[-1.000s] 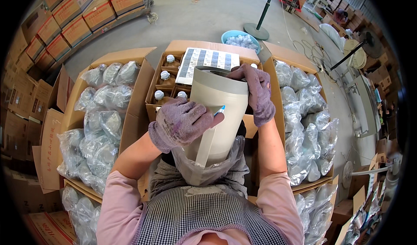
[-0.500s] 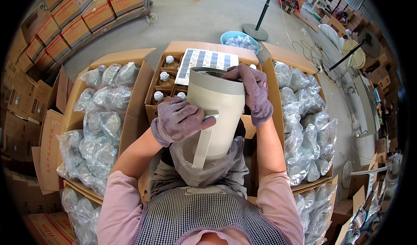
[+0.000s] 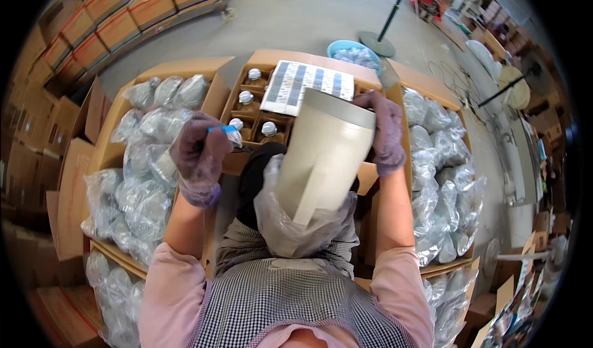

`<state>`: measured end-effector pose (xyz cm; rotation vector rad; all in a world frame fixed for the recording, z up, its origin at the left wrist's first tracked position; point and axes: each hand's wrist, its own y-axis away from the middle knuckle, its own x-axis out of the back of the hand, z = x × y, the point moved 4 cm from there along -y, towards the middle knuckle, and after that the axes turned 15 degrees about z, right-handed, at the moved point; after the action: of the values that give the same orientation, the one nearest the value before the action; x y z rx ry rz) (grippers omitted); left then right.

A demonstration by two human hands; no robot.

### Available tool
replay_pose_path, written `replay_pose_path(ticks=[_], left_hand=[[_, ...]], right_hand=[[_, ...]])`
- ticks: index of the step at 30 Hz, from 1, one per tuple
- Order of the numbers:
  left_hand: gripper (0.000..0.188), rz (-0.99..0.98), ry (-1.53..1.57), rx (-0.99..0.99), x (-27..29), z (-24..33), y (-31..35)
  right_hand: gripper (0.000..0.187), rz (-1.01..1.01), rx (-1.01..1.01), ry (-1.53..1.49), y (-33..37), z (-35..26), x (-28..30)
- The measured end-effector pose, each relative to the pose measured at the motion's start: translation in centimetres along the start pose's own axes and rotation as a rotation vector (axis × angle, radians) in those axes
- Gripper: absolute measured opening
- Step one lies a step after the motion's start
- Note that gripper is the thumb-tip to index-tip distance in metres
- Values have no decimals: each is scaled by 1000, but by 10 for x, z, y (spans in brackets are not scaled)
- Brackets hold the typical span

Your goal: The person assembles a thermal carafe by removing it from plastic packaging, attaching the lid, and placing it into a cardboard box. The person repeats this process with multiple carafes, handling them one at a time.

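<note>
A cream cylinder-shaped container (image 3: 326, 153) with a grey rim and a narrow raised strip down its side leans to the right on my lap. Its lower end sits in a clear plastic bag (image 3: 285, 234). My right hand (image 3: 384, 132), in a purple-grey glove, grips the rim's right side, its fingertips partly hidden. Off to the left, clear of the container, my gloved left hand (image 3: 199, 156) pinches a small blue-and-white sticker-like piece (image 3: 227, 130). Beyond the container, a printed sheet (image 3: 309, 88) with blue-grey blocks rests on a divided carton (image 3: 278, 56) of white-capped bottles (image 3: 246, 101).
Open cartons of plastic-wrapped items flank me, one on the left (image 3: 92, 144) and one on the right (image 3: 426, 79). A light blue basin (image 3: 346, 44) with bluish contents stands beyond, beside a pole stand's round base (image 3: 378, 44). Stacked cartons (image 3: 123, 28) line the far left.
My left hand has come away from the container's side and moved left with the small blue-and-white piece. The container tilts further right, still in my right hand. The whole view has shifted slightly.
</note>
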<state>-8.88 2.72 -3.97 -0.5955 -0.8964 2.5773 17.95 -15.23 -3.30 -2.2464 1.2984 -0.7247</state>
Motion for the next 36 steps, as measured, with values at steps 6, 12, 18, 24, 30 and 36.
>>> replay_pose_path(ticks=[6, 12, 18, 24, 30, 36], left_hand=[[25, 3, -527, 583, 109, -172, 77], [47, -63, -986, 454, 131, -273, 122], [80, -131, -1412, 602, 117, -271, 116], [98, -376, -1506, 903, 120, -233, 90], [67, -125, -1265, 573, 105, -194, 72], [49, 171, -501, 1107, 62, -238, 31]], right_hand=[[36, 11, 108, 108, 2, 4, 11], [22, -21, 363, 138, 2, 16, 9], [31, 28, 201, 70, 3, 11, 5], [47, 58, 85, 21, 3, 8, -2], [54, -69, -9, -214, -4, 32, 13], [51, -45, -488, -724, -22, 95, 7]])
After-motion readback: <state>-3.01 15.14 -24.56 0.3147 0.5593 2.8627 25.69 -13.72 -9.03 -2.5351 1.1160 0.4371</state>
